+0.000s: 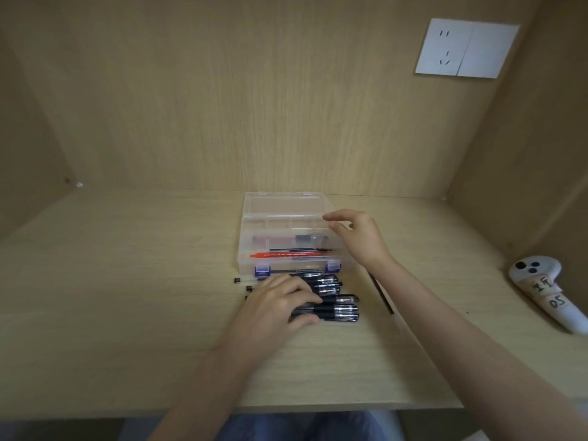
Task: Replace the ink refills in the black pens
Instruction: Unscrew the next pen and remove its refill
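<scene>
Head view. Item: pens [334, 302] — black, several, lying side by side on the desk [159, 313], just in front of the box [280, 202]. Light, stiff, smooth barrels that probably roll; best held mid-barrel, either side of the joint, for unscrewing. Left hand [280, 305]: grip curled round the pens. Right hand [356, 237]: grip released, holding nothing, over the box's right edge. Refills [237, 280] — thin, probably bendable — lie left of the pens.

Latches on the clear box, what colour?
Blue-purple. Both latches sit on the front edge of the clear box; head view shows them best.
</scene>
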The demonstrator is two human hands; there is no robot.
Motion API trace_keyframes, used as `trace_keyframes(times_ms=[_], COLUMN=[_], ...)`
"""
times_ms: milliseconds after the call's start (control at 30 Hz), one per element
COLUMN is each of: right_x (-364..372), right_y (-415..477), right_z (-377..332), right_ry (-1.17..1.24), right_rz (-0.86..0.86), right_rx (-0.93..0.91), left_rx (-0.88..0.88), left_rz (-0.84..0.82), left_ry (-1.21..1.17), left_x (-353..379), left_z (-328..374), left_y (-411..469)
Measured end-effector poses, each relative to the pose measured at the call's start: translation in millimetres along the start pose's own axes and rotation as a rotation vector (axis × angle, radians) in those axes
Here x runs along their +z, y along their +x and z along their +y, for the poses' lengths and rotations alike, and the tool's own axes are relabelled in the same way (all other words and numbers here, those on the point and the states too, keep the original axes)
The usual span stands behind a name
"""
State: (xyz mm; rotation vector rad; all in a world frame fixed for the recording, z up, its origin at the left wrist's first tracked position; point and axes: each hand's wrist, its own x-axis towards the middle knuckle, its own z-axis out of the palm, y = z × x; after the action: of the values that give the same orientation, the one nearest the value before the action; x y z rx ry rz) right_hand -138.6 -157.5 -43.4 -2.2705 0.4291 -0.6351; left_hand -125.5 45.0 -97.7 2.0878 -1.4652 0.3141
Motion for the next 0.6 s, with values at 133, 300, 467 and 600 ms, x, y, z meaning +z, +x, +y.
trace_keyframes(times_ms=[133,300,467,600], right_x=[-15,-18,-17,-14], right_y=[-38,-98,-132,-132], right_z=[-1,15,29,33], right_ry=[0.081,0.024,-0.126,-0.208], right_rz=[0.03,0.033,-0.071,-0.058], right_rx=[-0.041,-0.097,-0.24,-0.296], left_rx=[0.03,0.054,0.046,0.033], left_rz=[-0.017,-0.014,-0.008,-0.006], left_ry=[0.056,0.074,0.083,0.072], left_x=[-2,-3,-3,-2], left_z=[3,6,6,6], left_y=[0,-2,-3,-3])
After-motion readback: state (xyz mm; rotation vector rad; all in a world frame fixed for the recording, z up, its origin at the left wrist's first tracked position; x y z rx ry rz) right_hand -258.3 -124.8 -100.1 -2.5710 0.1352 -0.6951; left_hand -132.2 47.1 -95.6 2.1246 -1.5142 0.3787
